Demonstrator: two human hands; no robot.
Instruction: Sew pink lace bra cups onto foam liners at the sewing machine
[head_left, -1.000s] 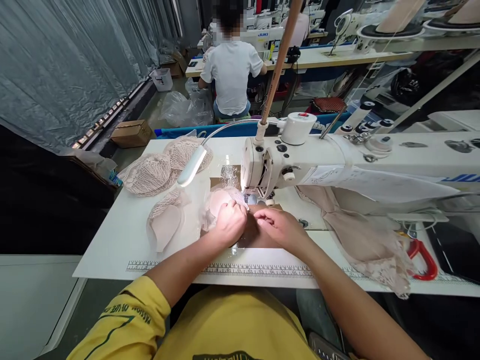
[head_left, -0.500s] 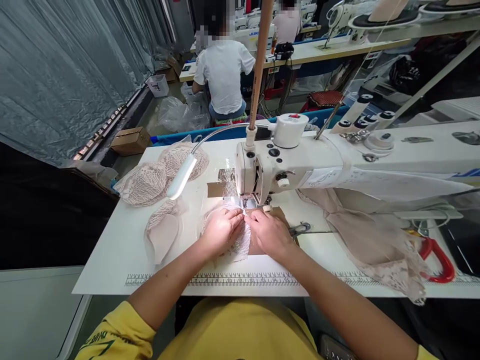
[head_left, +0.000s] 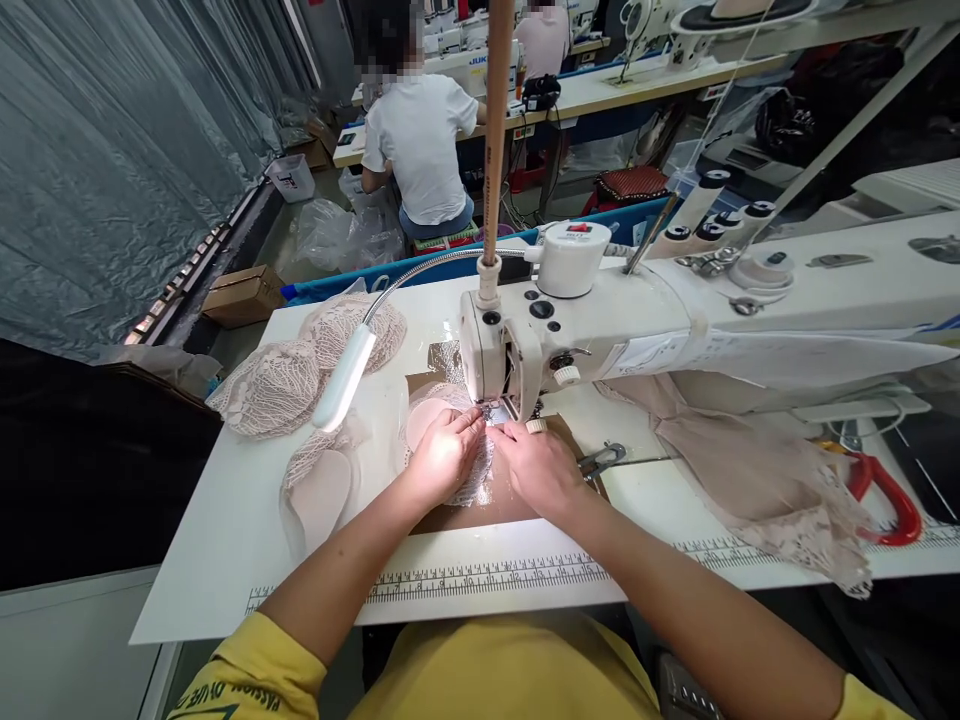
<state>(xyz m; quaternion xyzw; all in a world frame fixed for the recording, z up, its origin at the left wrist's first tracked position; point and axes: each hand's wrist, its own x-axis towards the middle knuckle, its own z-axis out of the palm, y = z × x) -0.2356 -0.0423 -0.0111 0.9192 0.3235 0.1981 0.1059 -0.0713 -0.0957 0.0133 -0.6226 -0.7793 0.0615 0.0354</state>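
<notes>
A white sewing machine (head_left: 600, 320) stands on a white table (head_left: 225, 540). Both my hands lie side by side right in front of its needle. My left hand (head_left: 442, 455) presses fingers-down on a pale pink lace bra cup piece (head_left: 431, 415) under the presser foot. My right hand (head_left: 536, 465) holds the same lace piece from the right, fingers curled on its edge. A brown paper patch (head_left: 480, 515) lies under the work.
A stack of lace cups (head_left: 300, 365) sits at the table's back left, another cup (head_left: 319, 490) nearer. The gooseneck lamp (head_left: 341, 380) hangs over them. Beige fabric (head_left: 757, 480) and red-handled scissors (head_left: 885, 500) lie right. A person in white sits at another machine behind.
The view has shifted, and my hands with the lace piece have moved closer to the needle. The lace now sits further under the presser foot.
</notes>
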